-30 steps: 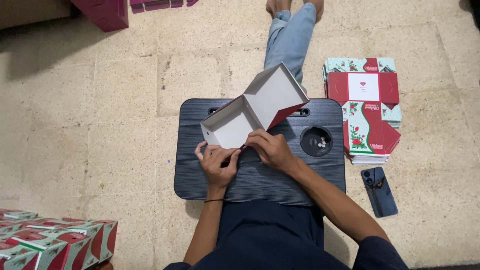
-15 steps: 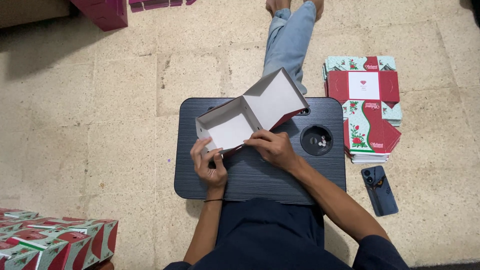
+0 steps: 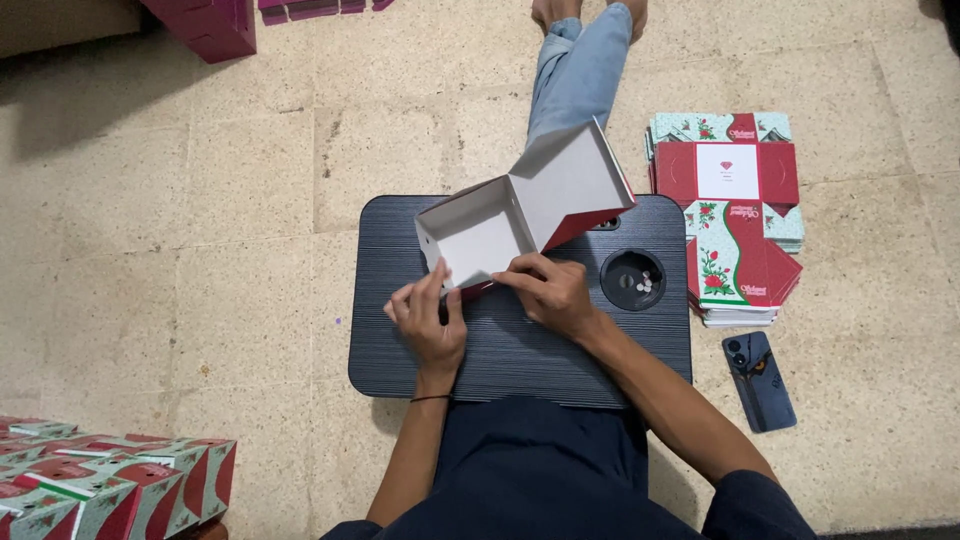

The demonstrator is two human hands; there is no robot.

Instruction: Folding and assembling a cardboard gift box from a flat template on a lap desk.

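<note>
Cardboard box (image 3: 500,225) pinched at its near edge by both hands (image 3: 490,305).

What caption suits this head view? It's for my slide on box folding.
Both hands, left and right, fold a white-lined cardboard box on a black lap desk.

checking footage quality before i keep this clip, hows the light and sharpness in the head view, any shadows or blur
Head view: light is even and soft, with no glare on the white inside of the box; a broad shadow darkens the floor at upper left; the left hand, right hand and dark lap desk are sharp, with no motion blur; the dark phone shows only a faint sheen.
</note>
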